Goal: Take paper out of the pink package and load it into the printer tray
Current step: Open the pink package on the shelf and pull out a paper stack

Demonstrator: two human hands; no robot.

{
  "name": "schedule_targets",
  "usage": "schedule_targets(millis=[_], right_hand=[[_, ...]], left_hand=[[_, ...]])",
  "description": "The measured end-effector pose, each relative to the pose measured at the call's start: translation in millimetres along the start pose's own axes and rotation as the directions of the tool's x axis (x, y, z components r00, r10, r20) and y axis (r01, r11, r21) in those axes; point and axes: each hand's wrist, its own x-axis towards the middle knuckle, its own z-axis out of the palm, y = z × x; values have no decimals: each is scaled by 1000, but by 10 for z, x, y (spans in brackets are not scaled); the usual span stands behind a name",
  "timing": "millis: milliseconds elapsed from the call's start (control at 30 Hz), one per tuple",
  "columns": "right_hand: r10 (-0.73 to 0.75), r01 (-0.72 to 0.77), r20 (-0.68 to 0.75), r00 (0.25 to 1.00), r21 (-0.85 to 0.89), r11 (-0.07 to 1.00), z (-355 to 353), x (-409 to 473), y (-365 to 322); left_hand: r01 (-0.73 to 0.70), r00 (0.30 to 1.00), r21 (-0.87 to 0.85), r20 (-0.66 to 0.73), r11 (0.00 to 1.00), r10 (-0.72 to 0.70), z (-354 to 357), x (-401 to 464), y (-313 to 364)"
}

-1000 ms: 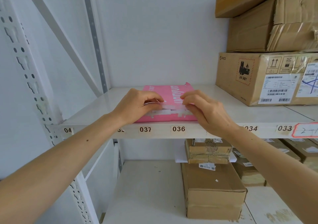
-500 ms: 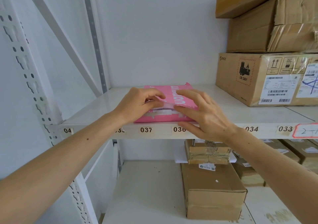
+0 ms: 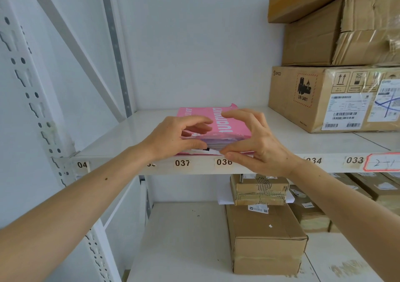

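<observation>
— Two hands on the pink package (image 3: pixel 225 122)?
— Yes. It lies flat at the shelf's (image 3: pixel 121 138) front edge, above labels 037 (image 3: pixel 182 163) and 036 (image 3: pixel 224 162).
— Left hand (image 3: pixel 173 137)?
— Fingers curled on the package's near left end, thumb pressed low against the open edge.
— Right hand (image 3: pixel 255 138)?
— Fingers arched over the top, thumb under the near end, pinching it; that end is lifted and white paper (image 3: pixel 213 145) edges show.
— Anything near the package?
— Stacked cardboard boxes (image 3: pixel 324 97) well to its right; more boxes (image 3: pixel 266 238) on the level below.
</observation>
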Motion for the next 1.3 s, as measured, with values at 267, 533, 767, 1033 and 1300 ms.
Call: schedule_targets(millis=[267,533,767,1033,1300], right_hand=[[22,-25,70,997,40,999,-35,31,-24],[53,-58,92,994,49,997,-47,35,-7],[78,-87,111,991,84,993,-68,28,-34],[144,-147,77,987,37,988,-36,61,15],[248,-259,-91,964,-139,956,89,146,76]], left_hand=[[-264,949,140,214,954,232,-3,-34,-28],[-305,926,236,301,923,229,-11,-56,-51],[-141,990,272,32,952,138,119,-31,-120],[10,998,39,-70,999,-7,203,-27,-97],[73,991,109,-121,991,-59,159,9,15]])
